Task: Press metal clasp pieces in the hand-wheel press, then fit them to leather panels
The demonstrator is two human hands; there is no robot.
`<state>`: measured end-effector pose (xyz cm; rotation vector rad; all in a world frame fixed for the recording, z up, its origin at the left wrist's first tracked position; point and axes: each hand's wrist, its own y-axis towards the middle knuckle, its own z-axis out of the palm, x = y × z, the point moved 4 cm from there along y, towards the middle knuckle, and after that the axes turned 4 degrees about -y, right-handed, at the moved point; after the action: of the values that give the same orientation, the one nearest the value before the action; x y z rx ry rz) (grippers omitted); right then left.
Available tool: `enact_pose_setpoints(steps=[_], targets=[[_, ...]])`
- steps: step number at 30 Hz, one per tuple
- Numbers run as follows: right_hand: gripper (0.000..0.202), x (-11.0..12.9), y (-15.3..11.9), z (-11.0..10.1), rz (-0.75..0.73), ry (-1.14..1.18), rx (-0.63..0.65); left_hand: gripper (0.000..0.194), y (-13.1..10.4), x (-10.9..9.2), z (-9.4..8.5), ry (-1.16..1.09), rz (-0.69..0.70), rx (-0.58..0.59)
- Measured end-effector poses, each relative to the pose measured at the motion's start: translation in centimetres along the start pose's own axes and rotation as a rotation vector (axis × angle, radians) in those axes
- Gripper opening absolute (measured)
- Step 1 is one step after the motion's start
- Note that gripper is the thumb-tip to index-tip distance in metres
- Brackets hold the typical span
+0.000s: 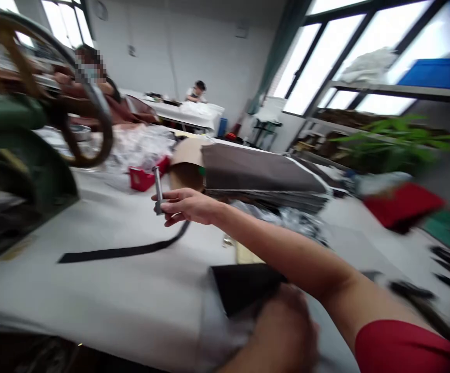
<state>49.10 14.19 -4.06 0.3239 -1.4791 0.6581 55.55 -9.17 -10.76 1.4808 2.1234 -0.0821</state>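
Note:
My right hand [191, 205] is stretched out over the table, its fingers and thumb closed on a grey metal piece [158, 189]. That piece has an upright rod above a small block; its exact kind does not show. A black strap [119, 253] lies on the white tabletop below and curves up behind this hand. Near the front edge, my left hand [290, 316] is at a black sheet-like piece [244, 285]. Motion smears its fingers, so its grip cannot be made out.
A green machine with a large handwheel [106, 119] stands at the left. Behind my right hand are a red box [145, 176], a brown roll [188, 163] and stacked grey-brown sheets [256, 168]. Clear plastic [298, 220] lies beside the stack. Two people sit farther back.

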Motion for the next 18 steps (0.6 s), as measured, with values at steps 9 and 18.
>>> enact_pose_setpoints(steps=[9, 18], targets=[[0.039, -8.0, -37.0, -3.9, -0.012, -0.265, -0.942, 0.056, 1.5, -0.2, 2.8, -0.173, -0.228, -0.122], [0.02, -12.9, -38.5, -3.1, -0.122, -1.043, -0.888, 0.063, 1.5, -0.7, 2.5, -0.105, -0.224, -0.2]])
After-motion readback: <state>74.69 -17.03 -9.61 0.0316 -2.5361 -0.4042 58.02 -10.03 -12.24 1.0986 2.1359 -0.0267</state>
